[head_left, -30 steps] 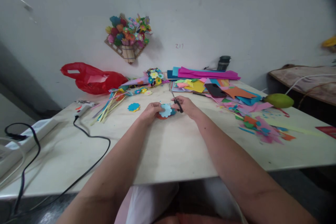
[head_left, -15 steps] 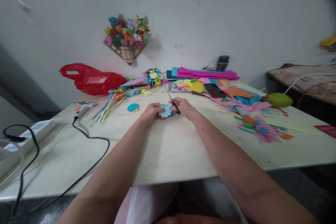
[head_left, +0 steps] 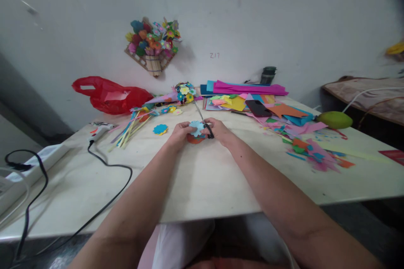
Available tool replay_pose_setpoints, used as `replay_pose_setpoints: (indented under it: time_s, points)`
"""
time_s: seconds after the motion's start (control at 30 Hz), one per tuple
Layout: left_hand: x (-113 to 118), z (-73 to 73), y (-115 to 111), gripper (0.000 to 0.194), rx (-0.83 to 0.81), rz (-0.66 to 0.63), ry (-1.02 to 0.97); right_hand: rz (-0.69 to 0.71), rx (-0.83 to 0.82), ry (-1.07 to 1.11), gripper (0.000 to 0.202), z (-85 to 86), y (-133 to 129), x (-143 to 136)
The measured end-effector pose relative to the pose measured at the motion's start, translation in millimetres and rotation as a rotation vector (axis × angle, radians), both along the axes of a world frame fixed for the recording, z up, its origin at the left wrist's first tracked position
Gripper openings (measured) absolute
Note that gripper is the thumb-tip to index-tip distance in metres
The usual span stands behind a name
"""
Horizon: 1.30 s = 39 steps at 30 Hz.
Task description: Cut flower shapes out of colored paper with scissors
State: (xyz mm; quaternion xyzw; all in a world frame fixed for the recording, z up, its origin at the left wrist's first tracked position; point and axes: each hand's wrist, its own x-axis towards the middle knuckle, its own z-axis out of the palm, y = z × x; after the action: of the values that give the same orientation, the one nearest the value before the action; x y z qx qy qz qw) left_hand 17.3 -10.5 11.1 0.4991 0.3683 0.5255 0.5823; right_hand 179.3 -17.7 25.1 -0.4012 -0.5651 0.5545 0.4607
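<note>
A light-blue scalloped paper flower (head_left: 197, 128) is pinched between the thumb and fingers of my left hand (head_left: 180, 133). My right hand (head_left: 218, 131) is closed around the black handles of a pair of scissors (head_left: 208, 131), whose metal blades point up and away from me. The right fingertips also seem to touch the flower's right edge. Just under the light-blue flower lies an orange paper piece (head_left: 193, 139) on the table. Left of my hands rests a blue paper flower (head_left: 160, 129) with a yellow one partly hidden beneath it.
Paper strips (head_left: 131, 128), a glue gun (head_left: 100, 129) with its cord and a red plastic bag (head_left: 110, 96) are on the left. Behind are finished paper flowers (head_left: 185, 92) and coloured sheets (head_left: 249, 88). Paper scraps (head_left: 315, 151), a phone (head_left: 258, 108) and a green fruit (head_left: 334, 119) lie right.
The light-blue flower has shifted slightly up and left in my hands, showing more of the orange piece. The scissors have turned a little in my right hand.
</note>
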Motion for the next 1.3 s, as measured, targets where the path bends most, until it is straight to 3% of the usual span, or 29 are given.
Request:
replay_pose_setpoints:
  time_s: [0.13, 0.53, 1.07, 1.17, 1.3]
  points:
    - [-0.4, 0.4, -0.6, 0.017, -0.003, -0.034, -0.005, -0.065, 0.012, 0.012, 0.03, 1.0, 4.6, 7.0]
    - [-1.0, 1.1, -4.6, 0.026, -0.039, -0.158, 0.054, -0.126, 0.061, 0.027, 0.046, 3.2, 5.2, 10.1]
    - [0.7, 0.5, -1.5, 0.031, -0.02, -0.093, 0.024, -0.175, 0.038, 0.038, 0.039, 4.7, 6.0, 11.8]
    - [-0.2, -0.1, 0.2, 0.031, -0.014, -0.073, 0.022, -0.281, 0.06, -0.176, 0.043, 5.2, 8.2, 15.1]
    - [-1.6, -0.5, 1.3, 0.031, -0.016, -0.053, 0.032, -0.471, 0.178, -0.878, 0.035, 4.2, 13.0, 22.8]
